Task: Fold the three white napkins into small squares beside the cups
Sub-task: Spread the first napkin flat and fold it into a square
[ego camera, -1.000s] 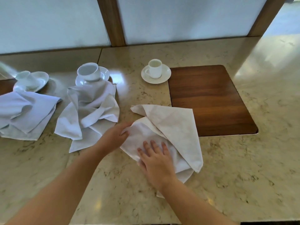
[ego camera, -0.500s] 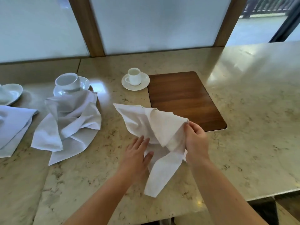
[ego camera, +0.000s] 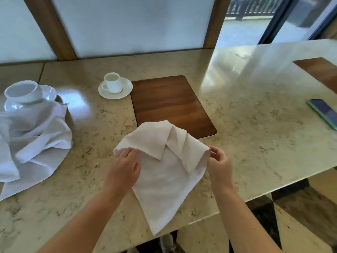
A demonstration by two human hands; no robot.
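Observation:
A white napkin (ego camera: 164,178) hangs lifted above the stone counter, stretched between my hands, its lower point dangling past the counter's front edge. My left hand (ego camera: 125,168) grips its left top corner. My right hand (ego camera: 218,162) pinches its right top corner. The top edge flops forward in loose folds. A small white cup (ego camera: 112,83) stands on a saucer behind it. A second napkin (ego camera: 34,141) lies crumpled at the left, in front of a larger cup (ego camera: 23,92) on its saucer.
A wooden inlay panel (ego camera: 169,105) sits in the counter (ego camera: 255,114) right of the small cup. A phone (ego camera: 322,112) lies at the far right, near another wooden panel (ego camera: 319,70). The counter's front edge runs close under my arms.
My left hand has taken hold of the napkin's left corner. Both hands have drawn apart and raised the napkin, spreading it wider. The view has swung to the right.

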